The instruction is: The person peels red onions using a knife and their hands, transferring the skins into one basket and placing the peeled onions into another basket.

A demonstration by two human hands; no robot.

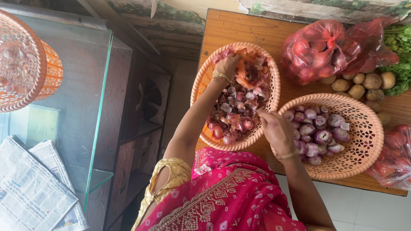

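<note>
Head view looks down on a wooden counter (239,32) that carries everything in reach. Taking the peach basket (366,141) as the landmark, the largest thing near it is the red plastic bag (325,49) just above it, knotted and full of round red vegetables. To the landmark's left, touching its rim, sits the orange basket (204,81), heaped with shallot skins (250,72) and unpeeled shallots (239,119). A second red bag (391,160) lies against the landmark's right edge. A row of small potatoes (364,83) lies between the landmark and the knotted bag, and leafy greens (400,47) spread above and to the right of them. Well to the landmark's left stands a glass-topped cabinet (92,85) with folded newspapers (34,188) on it and an upturned orange basket (25,64).

Inside the landmark lie the peeled shallots (319,132), gathered against its left side.

The left hand (227,66) reaches to the far side of the orange basket, fingers closed down into the pile of skins; what it grips is hidden. The right hand (278,130) rests on the landmark's left rim, fingers curled shut around something small that cannot be made out.
</note>
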